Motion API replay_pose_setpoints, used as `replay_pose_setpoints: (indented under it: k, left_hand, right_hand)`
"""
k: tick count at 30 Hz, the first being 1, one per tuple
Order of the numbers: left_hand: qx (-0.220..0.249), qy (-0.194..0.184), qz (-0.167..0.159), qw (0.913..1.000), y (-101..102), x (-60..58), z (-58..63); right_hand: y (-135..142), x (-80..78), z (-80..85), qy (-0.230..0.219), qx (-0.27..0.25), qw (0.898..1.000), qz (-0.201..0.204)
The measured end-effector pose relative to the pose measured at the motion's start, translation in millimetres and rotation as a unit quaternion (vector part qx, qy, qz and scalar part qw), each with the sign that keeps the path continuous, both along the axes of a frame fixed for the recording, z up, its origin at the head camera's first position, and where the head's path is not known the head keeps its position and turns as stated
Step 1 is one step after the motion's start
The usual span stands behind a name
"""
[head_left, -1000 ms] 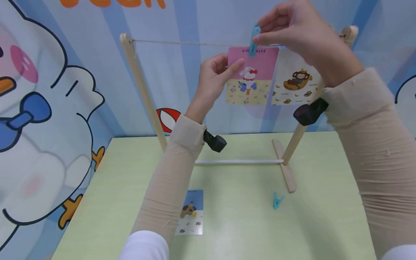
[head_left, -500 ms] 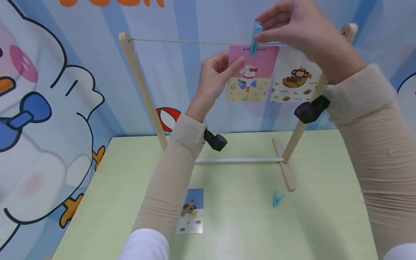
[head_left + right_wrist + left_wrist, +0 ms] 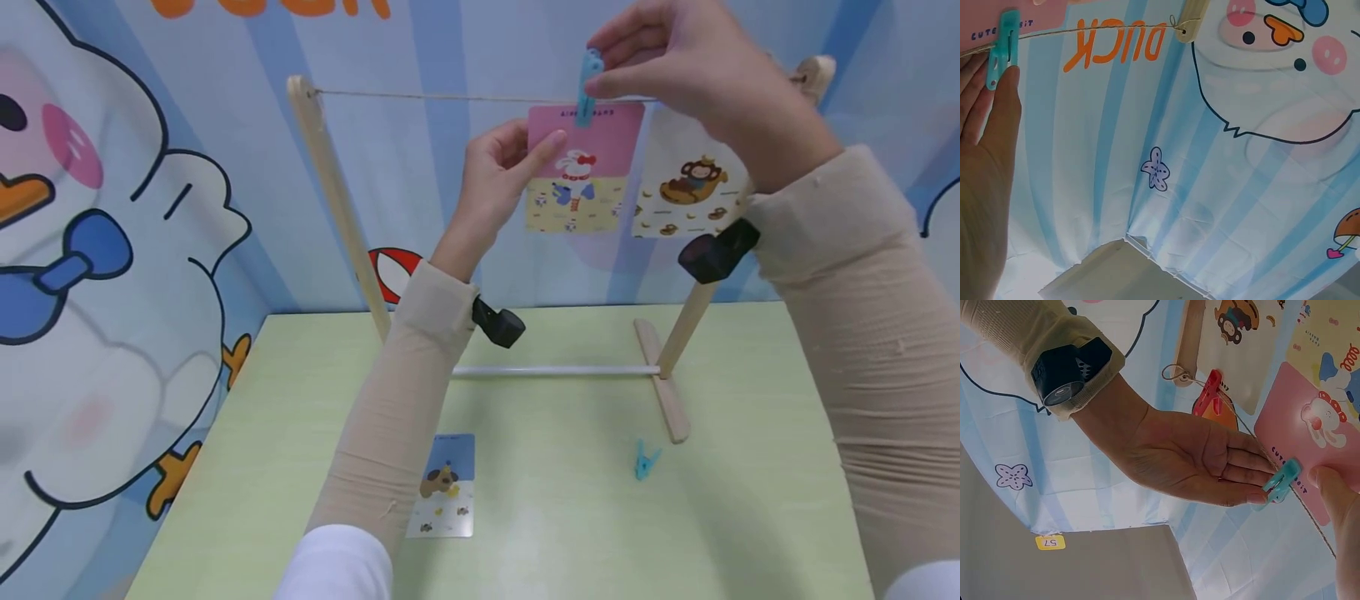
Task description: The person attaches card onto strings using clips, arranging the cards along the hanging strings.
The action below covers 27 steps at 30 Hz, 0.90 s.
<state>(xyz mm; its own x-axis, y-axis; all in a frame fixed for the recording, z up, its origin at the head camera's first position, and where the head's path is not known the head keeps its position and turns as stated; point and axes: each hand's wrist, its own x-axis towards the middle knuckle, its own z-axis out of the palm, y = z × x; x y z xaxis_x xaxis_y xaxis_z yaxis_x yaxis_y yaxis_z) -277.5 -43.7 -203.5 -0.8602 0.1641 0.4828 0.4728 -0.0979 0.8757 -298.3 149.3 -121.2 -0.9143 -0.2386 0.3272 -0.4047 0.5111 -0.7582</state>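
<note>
My right hand (image 3: 697, 79) pinches a light-blue clothespin (image 3: 585, 104) between thumb and fingers. The clothespin's tip sits over the string (image 3: 420, 97) and the top edge of a pink-and-yellow rabbit card (image 3: 577, 204). That card's left side is held by my left hand (image 3: 491, 179), thumb in front and the other fingers mostly behind. In the left wrist view, the clothespin (image 3: 1282, 480) straddles string and card edge. To the right hangs a white monkey card (image 3: 693, 187), partly covered by my right arm; a red clothespin (image 3: 1209, 394) is at its top.
Wooden posts (image 3: 330, 175) carry the string, with a white crossbar (image 3: 555, 371) low between them. On the green table (image 3: 555, 533) lie a blue-and-white dog card (image 3: 453, 492), partly behind my left sleeve, and another blue clothespin (image 3: 643, 462). A cartoon-printed backdrop stands behind.
Both hands keep nearly the same hold on card and clothespin. The head view has turned slightly, so the stand and table appear a little further right.
</note>
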Motion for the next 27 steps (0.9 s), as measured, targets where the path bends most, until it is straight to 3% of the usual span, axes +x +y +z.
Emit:
replay_pose_setpoints:
  k: [5, 11, 14, 18, 23, 27]
  left_hand:
    - [-0.002, 0.002, 0.003, 1.0000, -0.7, 0.3, -1.0]
    - [-0.010, 0.005, 0.008, 0.9999, -2.4, 0.2, -2.5]
    - [-0.013, 0.008, 0.008, 0.9998, -3.6, -0.8, -3.7]
    - [-0.015, 0.011, 0.006, 0.9998, -4.8, -2.2, -5.9]
    - [-0.018, 0.012, 0.007, 0.9997, -4.4, -2.3, -7.6]
    - [-0.021, 0.010, 0.011, 0.9997, -4.3, -1.8, -7.8]
  right_hand:
    - [-1.4, 3.5, 0.2, -0.010, -0.007, 1.000, -0.011]
    - [-5.1, 10.8, 2.4, -0.005, 0.025, 1.000, -0.002]
    - [2.6, -9.5, -4.4, 0.000, 0.008, 1.000, 0.006]
    - [8.8, -24.2, -8.9, 0.005, 0.016, 1.000, 0.006]
    - [-1.9, 5.5, -0.1, 0.004, 0.039, 0.999, -0.003]
    - [-4.1, 12.7, 1.9, 0.005, 0.036, 0.999, 0.000]
